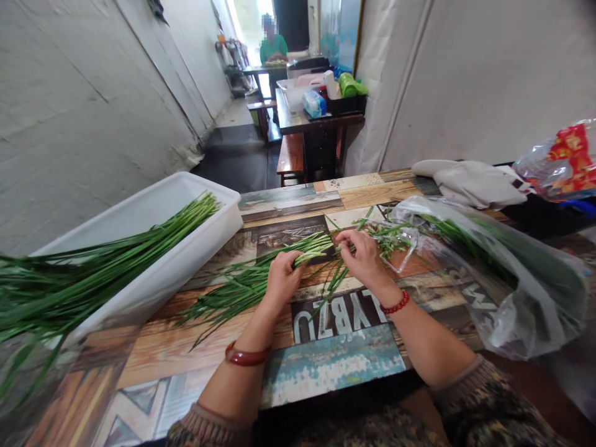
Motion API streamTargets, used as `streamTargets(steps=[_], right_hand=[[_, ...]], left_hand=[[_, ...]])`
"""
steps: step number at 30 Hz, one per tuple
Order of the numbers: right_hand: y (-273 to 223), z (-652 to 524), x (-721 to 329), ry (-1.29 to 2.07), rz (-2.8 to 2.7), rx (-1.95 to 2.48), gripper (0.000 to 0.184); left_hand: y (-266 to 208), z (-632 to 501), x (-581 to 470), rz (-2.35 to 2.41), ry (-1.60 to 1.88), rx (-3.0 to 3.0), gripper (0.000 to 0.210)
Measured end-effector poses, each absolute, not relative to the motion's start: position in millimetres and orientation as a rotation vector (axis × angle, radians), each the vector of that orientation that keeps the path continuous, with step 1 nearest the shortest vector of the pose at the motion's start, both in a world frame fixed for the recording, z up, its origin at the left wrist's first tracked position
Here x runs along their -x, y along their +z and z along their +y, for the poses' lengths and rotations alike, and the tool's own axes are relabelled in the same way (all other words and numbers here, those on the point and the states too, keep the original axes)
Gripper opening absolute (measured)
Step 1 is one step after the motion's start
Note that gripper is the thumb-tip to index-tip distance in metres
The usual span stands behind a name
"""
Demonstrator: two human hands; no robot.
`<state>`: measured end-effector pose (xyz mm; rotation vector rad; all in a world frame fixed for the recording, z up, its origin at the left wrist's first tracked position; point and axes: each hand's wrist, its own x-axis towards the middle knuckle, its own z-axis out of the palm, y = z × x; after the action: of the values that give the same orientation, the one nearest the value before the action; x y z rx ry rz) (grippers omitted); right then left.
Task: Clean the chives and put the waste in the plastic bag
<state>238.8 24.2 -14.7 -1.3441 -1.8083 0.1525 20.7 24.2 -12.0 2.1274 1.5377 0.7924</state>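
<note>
My left hand [282, 276] is closed round a bunch of garlic chives [242, 282], whose pale cut ends point right and whose green leaves trail left over the table. Just right of those ends is my right hand [363, 256], its thumb and fingers pinched together; whatever sits between them is too small to make out. Loose chive trimmings [388, 239] lie beyond and beside my right hand. A white plastic tub [186, 273] on the left holds many more chives [153, 242], their leaves hanging over its near left side.
A clear plastic bag [526, 292] with greens inside lies on the right of the patterned table [335, 366]. Behind it are a white cloth [479, 183] and a red-and-clear package [568, 152]. Farther off stand a dark table [298, 124] with containers and a seated person in green [274, 46].
</note>
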Motion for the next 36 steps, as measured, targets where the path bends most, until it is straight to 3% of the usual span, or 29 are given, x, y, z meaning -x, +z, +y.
streamTargets(steps=[5, 11, 28, 36], right_hand=[[-15.3, 28.2, -244.9, 0.099, -1.805, 1.366, 0.015], [-16.7, 24.9, -230.5, 0.273, -1.849, 1.188, 0.008], [-14.6, 25.3, -232.9, 0.351, -1.778, 1.153, 0.014], [-9.5, 23.1, -228.8, 0.450, -1.787, 1.062, 0.005]], left_hand=[[-13.5, 26.5, -18.9, 1.523, 0.797, -2.099, 0.020], [-11.7, 25.3, -20.2, 1.514, 0.745, -2.205, 0.014], [7.9, 10.3, -28.4, 1.598, 0.631, -2.549, 0.029], [4.3, 11.6, -27.7, 1.535, 0.626, -2.549, 0.031]])
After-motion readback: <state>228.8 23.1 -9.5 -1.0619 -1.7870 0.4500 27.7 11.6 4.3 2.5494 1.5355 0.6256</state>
